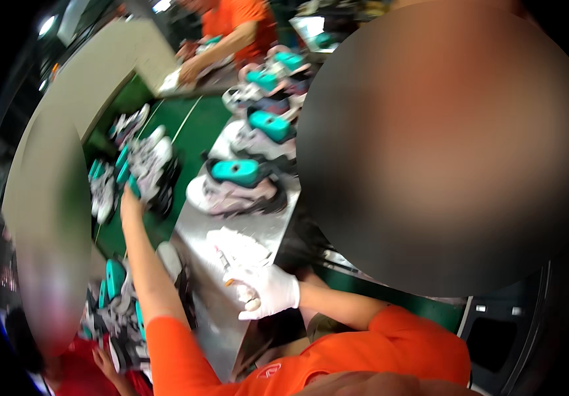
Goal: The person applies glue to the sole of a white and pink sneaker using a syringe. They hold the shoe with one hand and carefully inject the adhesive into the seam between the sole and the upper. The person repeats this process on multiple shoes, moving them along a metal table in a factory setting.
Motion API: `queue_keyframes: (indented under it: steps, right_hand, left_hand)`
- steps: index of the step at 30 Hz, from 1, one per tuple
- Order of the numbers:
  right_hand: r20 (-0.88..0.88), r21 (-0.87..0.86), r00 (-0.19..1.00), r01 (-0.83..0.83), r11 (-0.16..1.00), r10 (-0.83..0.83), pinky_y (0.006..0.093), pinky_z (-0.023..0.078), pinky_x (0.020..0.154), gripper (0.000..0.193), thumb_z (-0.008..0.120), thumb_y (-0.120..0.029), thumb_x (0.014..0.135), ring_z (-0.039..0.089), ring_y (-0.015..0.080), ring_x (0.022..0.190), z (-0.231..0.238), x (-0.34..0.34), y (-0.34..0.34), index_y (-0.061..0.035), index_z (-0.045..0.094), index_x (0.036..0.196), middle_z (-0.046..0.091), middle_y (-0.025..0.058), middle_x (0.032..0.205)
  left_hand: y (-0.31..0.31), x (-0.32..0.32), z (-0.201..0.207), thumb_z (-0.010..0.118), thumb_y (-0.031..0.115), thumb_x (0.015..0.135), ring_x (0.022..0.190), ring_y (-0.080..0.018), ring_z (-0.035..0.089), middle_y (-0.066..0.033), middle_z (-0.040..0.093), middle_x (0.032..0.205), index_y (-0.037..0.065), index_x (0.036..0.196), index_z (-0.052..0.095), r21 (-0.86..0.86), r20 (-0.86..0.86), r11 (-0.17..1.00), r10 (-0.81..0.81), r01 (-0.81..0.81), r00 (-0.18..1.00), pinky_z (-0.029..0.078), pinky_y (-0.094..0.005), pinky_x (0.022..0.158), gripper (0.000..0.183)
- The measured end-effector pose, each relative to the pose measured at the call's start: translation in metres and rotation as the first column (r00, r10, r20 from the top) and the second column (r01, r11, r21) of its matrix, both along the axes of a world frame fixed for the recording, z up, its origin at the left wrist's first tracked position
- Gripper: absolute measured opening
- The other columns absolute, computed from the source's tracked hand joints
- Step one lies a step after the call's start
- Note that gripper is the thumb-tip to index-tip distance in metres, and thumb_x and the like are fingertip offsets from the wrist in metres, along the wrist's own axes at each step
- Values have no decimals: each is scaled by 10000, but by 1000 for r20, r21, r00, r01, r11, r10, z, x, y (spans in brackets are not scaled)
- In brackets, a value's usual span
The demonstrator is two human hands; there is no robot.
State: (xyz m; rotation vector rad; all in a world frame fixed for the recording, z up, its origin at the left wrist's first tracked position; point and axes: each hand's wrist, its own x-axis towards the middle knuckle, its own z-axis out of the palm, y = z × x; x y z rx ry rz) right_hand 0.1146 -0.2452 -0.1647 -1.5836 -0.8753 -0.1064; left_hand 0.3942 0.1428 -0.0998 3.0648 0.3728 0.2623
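My bare left hand (131, 203) reaches far out over the green conveyor belt. Its fingers close round the teal last (133, 187) of a grey and white sneaker (155, 162), one of a pair with black soles. Over the metal ledge, my right hand (270, 290) wears a white glove with bare fingertips. Those fingers are curled together, and what they hold, if anything, is too blurred to name. Just beyond them a crumpled white cloth or paper (239, 247) lies on the ledge.
A row of sneakers with teal lasts (235, 173) lines the metal ledge (221, 323). More shoes stand on the green belt (188, 122) and at lower left (116, 310). Co-workers in orange (248, 33) and red (86, 369) are nearby. A large blurred patch covers the right.
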Motion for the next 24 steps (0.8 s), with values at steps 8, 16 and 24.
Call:
queue_keyframes:
  steps: [8, 16, 24]
  right_hand:
    - [-220, -24, 969, -123, 992, 115, 322, 522, 703, 629, 815, -225, 627, 627, 209, 754, 38, -37, -6, -83, 547, 1179, 616, 75, 923]
    - [-7, 447, 997, 75, 892, -80, 287, 511, 791, 834, 807, -101, 724, 583, 119, 908, 131, -128, -105, -83, 352, 1423, 538, 54, 1175]
    - [126, 580, 992, -55, 813, -22, 368, 423, 1030, 817, 765, -101, 741, 516, 208, 1232, 175, -178, -116, -62, 336, 1436, 477, 73, 1273]
  left_hand:
    - [-103, -54, -11, 612, 273, 899, 1198, -375, 574, -246, 558, 1349, 24, 1399, 492, -187, 166, 962, -169, 199, 972, 453, -464, 1005, 572]
    - [-274, -302, 20, 629, 206, 961, 891, -130, 599, -53, 661, 1062, -27, 1192, 648, -795, 354, 209, -601, 569, 716, 505, -277, 741, 328]
    - [-365, -418, 25, 558, 107, 1004, 795, -150, 630, -65, 661, 959, -39, 1067, 646, -749, 446, -203, -858, 631, 253, 516, -295, 740, 182]
